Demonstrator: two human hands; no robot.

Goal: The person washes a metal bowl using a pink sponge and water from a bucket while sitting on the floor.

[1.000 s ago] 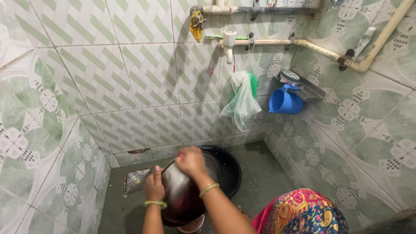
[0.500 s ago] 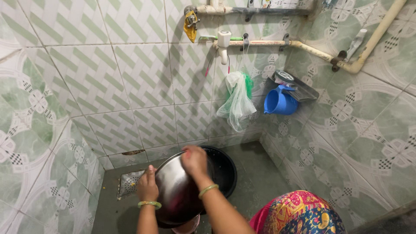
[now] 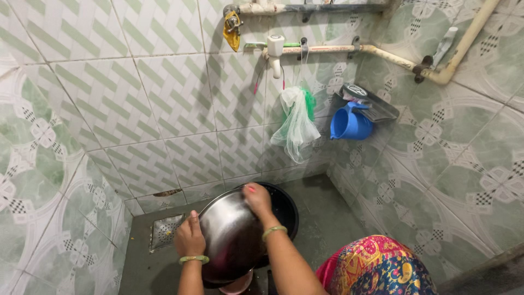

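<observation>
Since a moment ago the right hand (image 3: pixel 257 199) has slid from the middle of the steel plate (image 3: pixel 232 237) toward its upper rim, at about one o'clock on the disc, fingers pressed together flat against the metal. Her left hand (image 3: pixel 189 237) grips the plate's nine o'clock edge, thumb up and fingers curled behind it, holding it tilted over the black basin (image 3: pixel 286 210) on the wet floor. At twelve o'clock on the wall hang a mesh bag (image 3: pixel 296 125) and a blue jug (image 3: pixel 350 124).
</observation>
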